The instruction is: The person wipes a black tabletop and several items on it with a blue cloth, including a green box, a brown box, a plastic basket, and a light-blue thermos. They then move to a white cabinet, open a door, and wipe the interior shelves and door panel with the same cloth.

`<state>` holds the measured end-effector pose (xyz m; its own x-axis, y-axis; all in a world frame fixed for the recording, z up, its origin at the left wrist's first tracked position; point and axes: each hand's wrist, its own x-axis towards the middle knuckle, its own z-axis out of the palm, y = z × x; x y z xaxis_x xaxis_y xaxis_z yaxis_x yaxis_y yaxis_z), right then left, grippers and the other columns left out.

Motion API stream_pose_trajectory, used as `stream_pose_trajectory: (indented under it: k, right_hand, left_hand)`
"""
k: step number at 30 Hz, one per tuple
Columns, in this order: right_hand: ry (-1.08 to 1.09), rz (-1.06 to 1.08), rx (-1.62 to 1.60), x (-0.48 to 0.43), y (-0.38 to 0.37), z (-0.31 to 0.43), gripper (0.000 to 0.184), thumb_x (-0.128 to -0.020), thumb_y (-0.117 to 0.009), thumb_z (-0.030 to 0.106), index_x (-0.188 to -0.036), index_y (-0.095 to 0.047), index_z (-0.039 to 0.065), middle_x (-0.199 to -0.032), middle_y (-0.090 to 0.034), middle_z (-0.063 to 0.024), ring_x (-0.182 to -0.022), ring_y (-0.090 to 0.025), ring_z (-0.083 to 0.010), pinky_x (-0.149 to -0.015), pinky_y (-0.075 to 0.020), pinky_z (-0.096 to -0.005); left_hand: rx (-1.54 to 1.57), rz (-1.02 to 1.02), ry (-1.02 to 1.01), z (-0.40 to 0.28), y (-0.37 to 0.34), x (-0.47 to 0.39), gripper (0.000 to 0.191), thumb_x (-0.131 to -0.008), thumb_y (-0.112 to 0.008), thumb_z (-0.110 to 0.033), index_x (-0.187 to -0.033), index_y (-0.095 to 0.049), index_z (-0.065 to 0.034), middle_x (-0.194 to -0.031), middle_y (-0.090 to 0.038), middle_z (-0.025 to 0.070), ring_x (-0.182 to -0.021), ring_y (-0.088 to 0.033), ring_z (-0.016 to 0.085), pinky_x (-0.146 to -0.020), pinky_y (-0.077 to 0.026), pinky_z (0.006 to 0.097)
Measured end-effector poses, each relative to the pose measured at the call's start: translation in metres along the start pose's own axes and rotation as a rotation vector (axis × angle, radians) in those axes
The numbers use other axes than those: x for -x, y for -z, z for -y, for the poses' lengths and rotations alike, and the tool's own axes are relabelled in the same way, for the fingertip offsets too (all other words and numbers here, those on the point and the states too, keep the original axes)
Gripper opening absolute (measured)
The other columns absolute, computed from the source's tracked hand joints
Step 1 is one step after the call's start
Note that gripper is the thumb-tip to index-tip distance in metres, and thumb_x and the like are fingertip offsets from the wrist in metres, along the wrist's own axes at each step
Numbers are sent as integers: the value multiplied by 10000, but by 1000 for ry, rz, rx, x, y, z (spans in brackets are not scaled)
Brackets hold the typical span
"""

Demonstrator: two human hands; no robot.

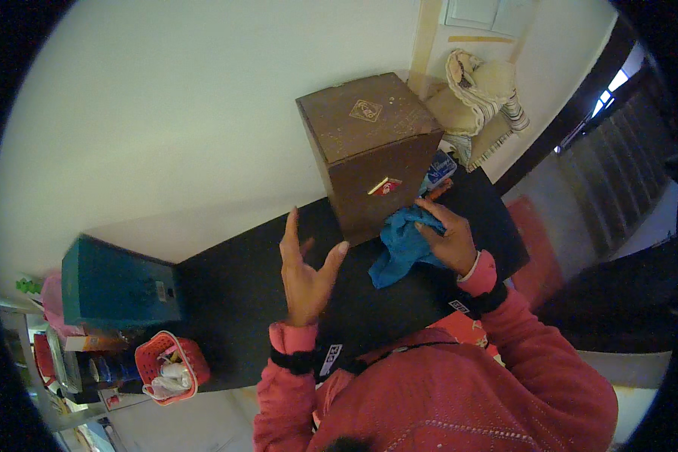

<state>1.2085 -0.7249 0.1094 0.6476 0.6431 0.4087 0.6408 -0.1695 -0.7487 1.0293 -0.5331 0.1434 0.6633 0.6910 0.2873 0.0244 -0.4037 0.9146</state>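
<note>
My left hand [308, 274] is raised over the black tabletop [243, 305] with its fingers and thumb spread, holding nothing. My right hand [449, 237] has hold of a crumpled blue cloth [404, 243] between thumb and fingers. Part of the cloth hangs down over the table, close to the lower front of a tall brown box [373, 164]. The box stands against the wall and bears a diamond-shaped emblem on its top and a small red and gold one on its front.
A teal box [121, 282] and a red plastic basket [200, 356] with plastic bags stand at the left. Behind the brown box, at the right, are a blue packet [442, 168] and a cream striped cloth bundle [483, 101]. A dark doorway edge [565, 118] lies farther right.
</note>
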Motion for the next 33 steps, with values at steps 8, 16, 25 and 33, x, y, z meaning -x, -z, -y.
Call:
stream_pose_trajectory:
  k: [8, 16, 25, 33]
  right_hand:
    - [138, 70, 212, -13, 0, 23, 572, -802, -678, 89, -1304, -449, -62, -1211, -552, -282, -1139, -548, -401, -966, -435, -394]
    - [148, 129, 145, -13, 3, 53, 592, -788, -689, 87, -1290, -440, -107, -1195, -554, -303, -1106, -574, -396, -931, -454, -377]
    - [199, 460, 72, -29, -64, 121, 645, -817, -672, 135, -1357, -376, -60, -1305, -485, -285, -1198, -494, -418, -1019, -400, -415]
    - [327, 520, -24, -33, -158, 174, 723, -785, -690, 66, -1395, -322, -52, -1341, -455, -277, -1232, -483, -376, -1018, -395, -378]
  left_hand:
    - [382, 187, 34, -14, -38, -20, 862, -809, -731, -162, -1461, -193, 6, -1392, -397, 206, -1285, -397, 248, -1030, -372, 354]
    - [293, 35, -55, -29, -33, -13, 893, -799, -728, -145, -1457, -155, 41, -1367, -387, 221, -1253, -402, 329, -1030, -353, 374]
    - [278, -237, 73, -27, 70, 9, 844, -816, -717, -138, -1452, -187, 27, -1332, -407, 195, -1216, -455, 269, -990, -402, 354]
    - [236, -369, 24, 11, 165, 21, 772, -832, -704, -151, -1418, -238, 37, -1289, -478, 188, -1166, -495, 236, -974, -410, 341]
